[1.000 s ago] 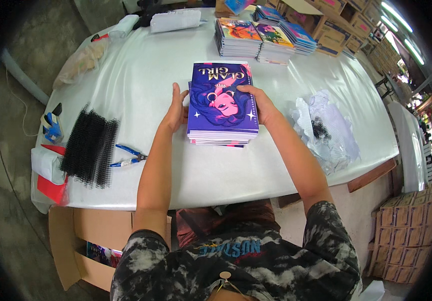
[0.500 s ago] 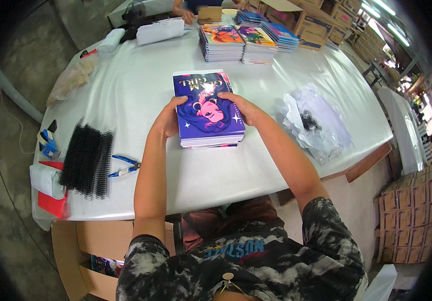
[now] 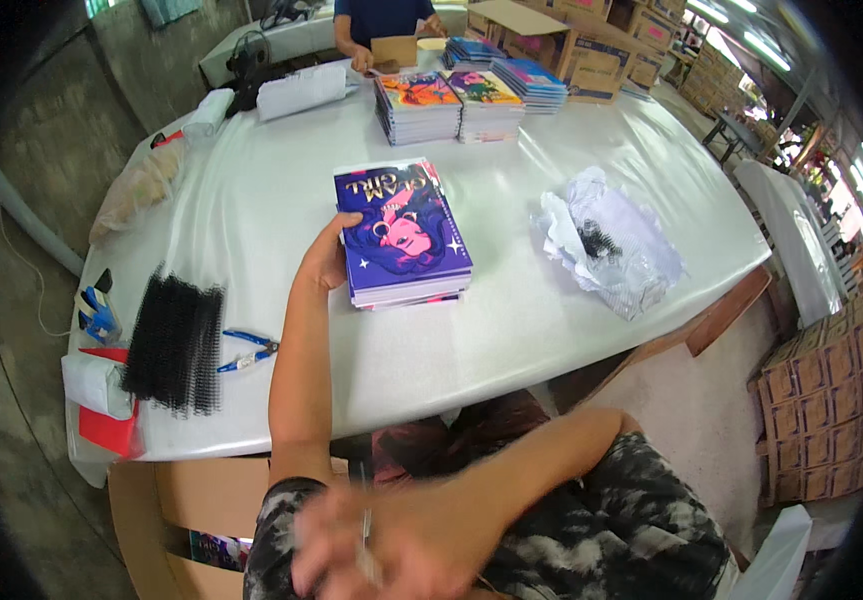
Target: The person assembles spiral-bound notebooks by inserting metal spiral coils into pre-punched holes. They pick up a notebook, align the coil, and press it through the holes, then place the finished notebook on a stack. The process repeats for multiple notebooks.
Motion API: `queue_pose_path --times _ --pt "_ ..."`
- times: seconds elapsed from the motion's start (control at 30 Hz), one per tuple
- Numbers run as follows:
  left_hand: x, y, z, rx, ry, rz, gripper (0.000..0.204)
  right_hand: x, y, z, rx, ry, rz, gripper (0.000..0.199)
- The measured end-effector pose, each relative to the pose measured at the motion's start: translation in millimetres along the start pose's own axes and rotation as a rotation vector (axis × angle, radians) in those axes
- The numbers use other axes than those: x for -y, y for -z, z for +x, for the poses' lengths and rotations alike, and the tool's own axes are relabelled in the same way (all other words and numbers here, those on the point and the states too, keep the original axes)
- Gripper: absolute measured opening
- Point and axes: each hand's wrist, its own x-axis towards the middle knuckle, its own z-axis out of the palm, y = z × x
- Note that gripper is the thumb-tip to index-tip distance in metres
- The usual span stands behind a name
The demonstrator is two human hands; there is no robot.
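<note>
White table [image 3: 251,200] is filling the frame, a stack of notebooks [image 3: 403,235] sitting at its centre. Left hand [image 3: 326,262] is resting there, fingers spread against the stack's left edge. Right hand [image 3: 381,545] is blurring at the bottom of the frame, grip impossible to tell.

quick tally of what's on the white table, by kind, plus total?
Stacks of colourful-covered notebooks: 4, one purple-covered under the left hand at, three at the far edge
Bundle of black spiral binding coils: 1
Blue-handled pliers: 1
Crumpled clear plastic bag: 1
Total: 7
</note>
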Motion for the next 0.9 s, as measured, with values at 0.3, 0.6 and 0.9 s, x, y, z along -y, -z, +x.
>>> queue_pose_path --times 0.3,0.6,0.9 --pt "-1 -1 -1 0.068 -0.024 -0.036 0.058 -17 -82 -1 0.26 -0.1 0.972 0.021" --pt "0 0 -10 0.124 0.006 -0.046 0.064 -40 -113 6 0.293 -0.162 1.249 0.022" --pt "4 -8 -9 0.049 -0.065 0.004 0.063 -46 -135 2 0.261 -0.251 1.344 0.022"
